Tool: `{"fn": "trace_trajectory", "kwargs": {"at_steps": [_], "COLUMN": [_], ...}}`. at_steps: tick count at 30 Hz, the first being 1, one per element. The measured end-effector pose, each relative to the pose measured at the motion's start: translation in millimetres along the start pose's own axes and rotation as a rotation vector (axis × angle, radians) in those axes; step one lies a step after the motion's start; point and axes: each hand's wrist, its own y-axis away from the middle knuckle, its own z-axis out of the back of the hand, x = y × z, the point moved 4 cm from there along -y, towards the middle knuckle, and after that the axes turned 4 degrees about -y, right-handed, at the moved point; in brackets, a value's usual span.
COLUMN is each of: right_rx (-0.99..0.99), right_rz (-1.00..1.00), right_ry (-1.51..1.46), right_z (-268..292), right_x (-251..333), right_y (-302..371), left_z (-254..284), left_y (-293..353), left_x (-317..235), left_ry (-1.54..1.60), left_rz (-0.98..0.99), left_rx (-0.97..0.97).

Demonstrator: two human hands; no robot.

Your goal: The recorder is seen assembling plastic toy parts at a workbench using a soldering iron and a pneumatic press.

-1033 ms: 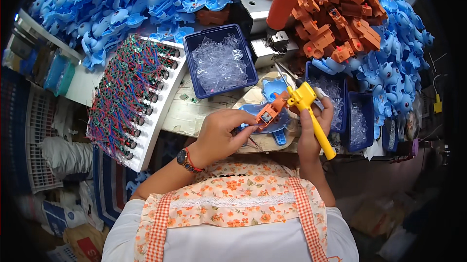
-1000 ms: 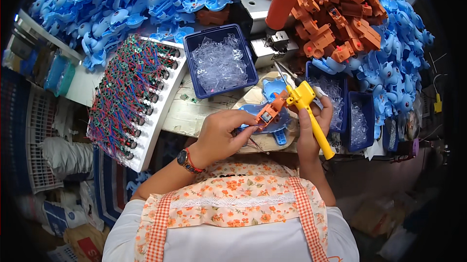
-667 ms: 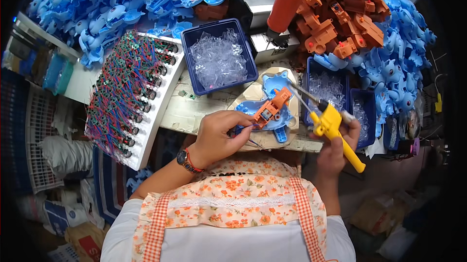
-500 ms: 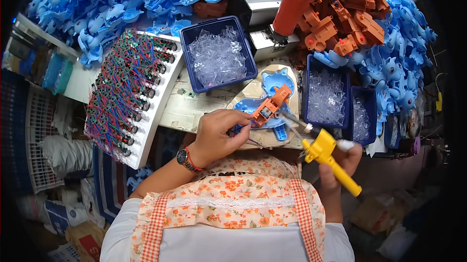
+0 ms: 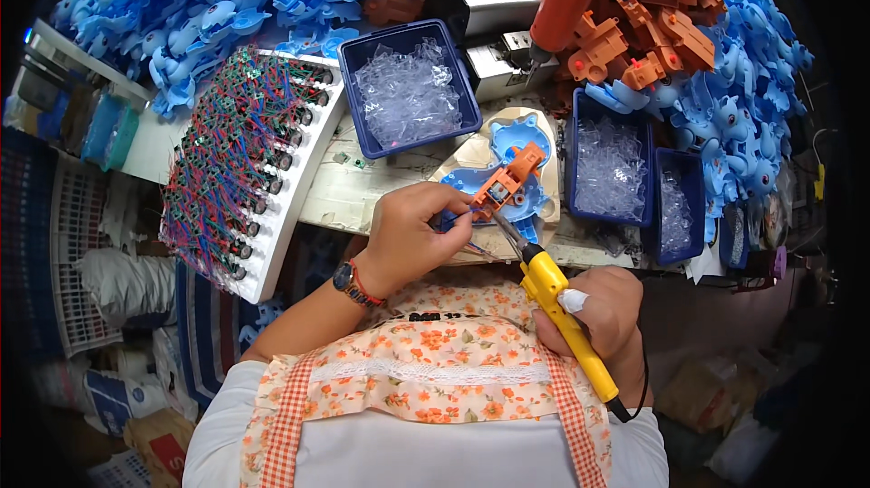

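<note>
Biggest thing up top is the heap of blue plastic toy shells (image 5: 208,8), spilling across the back of the bench and down the right side too, w/ a pile of orange plastic parts (image 5: 652,26) sitting on it at top right. Left of centre you've got the white rack (image 5: 299,180) tilted toward you, packed w/ little circuit boards and red/blue/green wires (image 5: 227,162). Next a blue bin of clear plastic bits (image 5: 410,89) at centre back, then two more blue bins (image 5: 609,166) of the same clear stuff on the right, side by side. Between them, on a beige jig (image 5: 471,157), lies a blue shell half (image 5: 517,139). Your left hand (image 5: 412,234) is closed, pinching the orange part (image 5: 507,182) by its near end and holding it right over that shell, prob touching it but can't tell for sure. Your right hand (image 5: 607,325) is wrapped tight round the yellow soldering iron (image 5: 562,307), low by your apron, w/ its metal tip pointing up at the orange part, just beside it. Wristwatch (image 5: 349,281) on your left wrist.
</note>
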Motion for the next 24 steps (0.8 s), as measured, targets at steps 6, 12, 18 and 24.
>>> {"fn": "trace_trajectory", "kwargs": {"at_steps": [6, 12, 18, 24], "right_rx": [-0.012, 0.025, 0.06, -0.003], "right_rz": [-0.011, -0.007, -0.012, -0.043], "right_ry": [0.023, 0.025, 0.036, 0.033], "right_z": [-3.1, -6.5, -7.2, -7.7], "right_x": [0.3, -1.4, 0.7, 0.4], "right_y": [0.3, -0.6, -3.3, -2.6], "left_z": [-1.2, -1.0, -1.3, -0.8], "left_y": [-0.8, -0.5, -1.1, -1.8], "left_x": [0.7, 0.3, -0.2, -1.5], "left_ry": [0.003, -0.015, -0.028, -0.032], "left_rz": [-0.07, -0.061, -0.058, -0.072], "left_rx": [0.001, -0.001, 0.002, 0.001]}}
